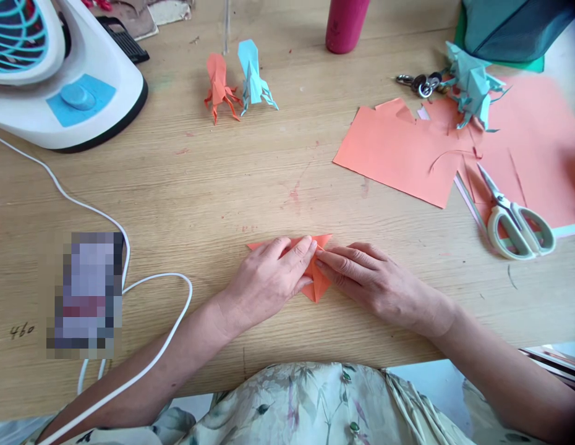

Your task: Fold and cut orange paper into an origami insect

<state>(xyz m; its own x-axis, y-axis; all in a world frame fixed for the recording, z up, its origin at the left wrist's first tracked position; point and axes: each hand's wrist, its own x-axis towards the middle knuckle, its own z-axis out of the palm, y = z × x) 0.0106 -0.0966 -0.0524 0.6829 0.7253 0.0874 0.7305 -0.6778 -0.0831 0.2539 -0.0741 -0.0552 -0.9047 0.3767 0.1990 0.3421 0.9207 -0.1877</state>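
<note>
A piece of orange origami paper (318,285), folded into pointed flaps, lies on the table in front of me. My left hand (273,272) rests over its left side, fingers together and pressing the paper near its middle. From the other side my right hand (368,275) grips the right part of the paper, its fingertips close to those of the left. Part of the folded shape is hidden beneath my hands. Farther back stand an orange folded paper figure (217,80) and a light blue one (253,74), both with thin legs.
Scissors (512,225) lie at the right beside orange paper sheets (399,151). A larger blue-green folded figure (473,83), keys (424,85) and a magenta cup (345,25) are behind. At the left are a white fan (106,99), a blurred-out phone (88,287) and a white cable (188,296).
</note>
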